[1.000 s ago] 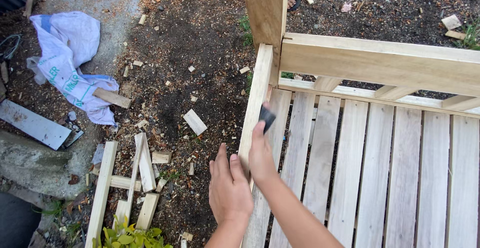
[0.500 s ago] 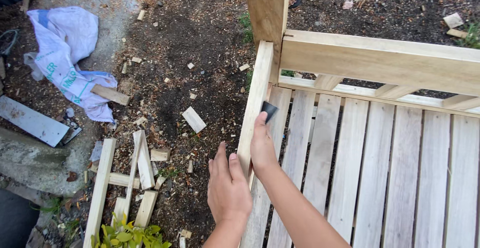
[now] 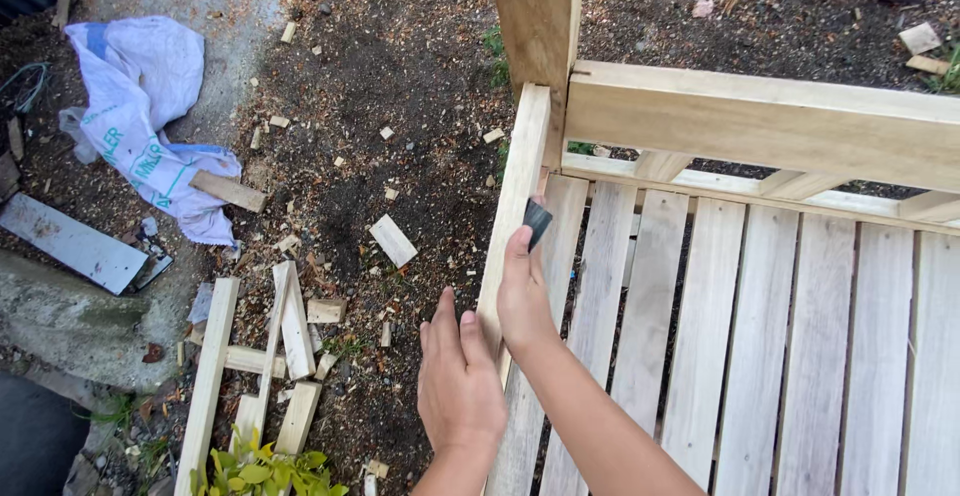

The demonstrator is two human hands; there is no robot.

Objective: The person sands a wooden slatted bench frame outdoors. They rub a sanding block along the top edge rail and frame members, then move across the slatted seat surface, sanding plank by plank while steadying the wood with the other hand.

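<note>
A small dark sanding block [image 3: 537,222] is gripped in the closed right hand [image 3: 522,291] and pressed against the pale wooden side rail [image 3: 510,201]. The left hand [image 3: 458,381] is held open, fingers together, beside that rail.

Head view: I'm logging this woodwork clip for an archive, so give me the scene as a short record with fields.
Setting: outdoors, bare soil strewn with wood chips
Main piece: pale slatted wooden frame with an upright post
Right hand: right hand presses a small dark pad against the frame's side rail
Left hand: left hand, open, fingers together, beside the rail, holding nothing
Ground, left: white printed sack, grey flat board, small offcut ladder frame
Bottom edge: green leafy plant
</note>
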